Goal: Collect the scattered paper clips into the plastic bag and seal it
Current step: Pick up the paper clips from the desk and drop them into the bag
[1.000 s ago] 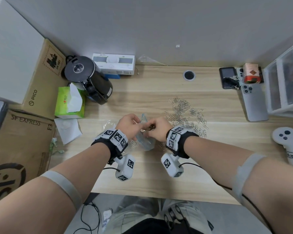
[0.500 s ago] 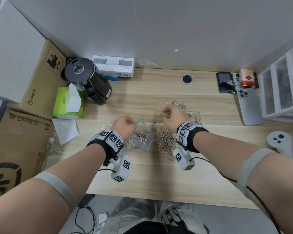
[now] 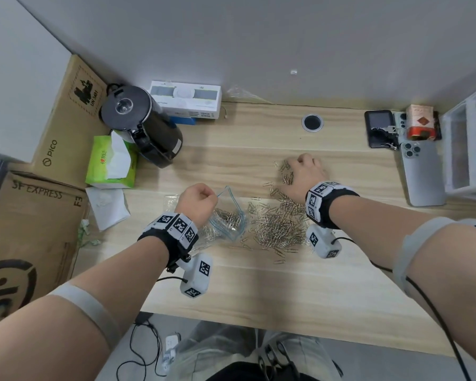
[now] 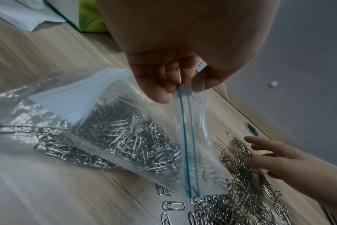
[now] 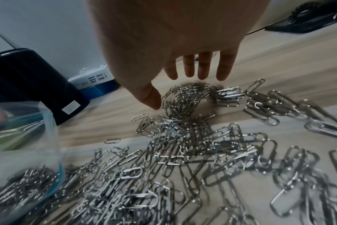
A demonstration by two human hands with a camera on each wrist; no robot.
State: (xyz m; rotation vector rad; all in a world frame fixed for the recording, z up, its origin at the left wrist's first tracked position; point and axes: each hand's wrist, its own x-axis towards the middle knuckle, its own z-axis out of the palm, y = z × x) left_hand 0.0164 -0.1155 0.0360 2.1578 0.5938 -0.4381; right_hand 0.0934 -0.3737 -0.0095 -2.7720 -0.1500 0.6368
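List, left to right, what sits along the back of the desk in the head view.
Black electric kettle → white rectangular box → round black cable grommet → small black device → red and white box

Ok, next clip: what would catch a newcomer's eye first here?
The heap of loose paper clips at mid-desk, with the right hand spread open at its far edge. Just left, the left hand pinches the blue-striped mouth of the plastic bag, already partly filled.
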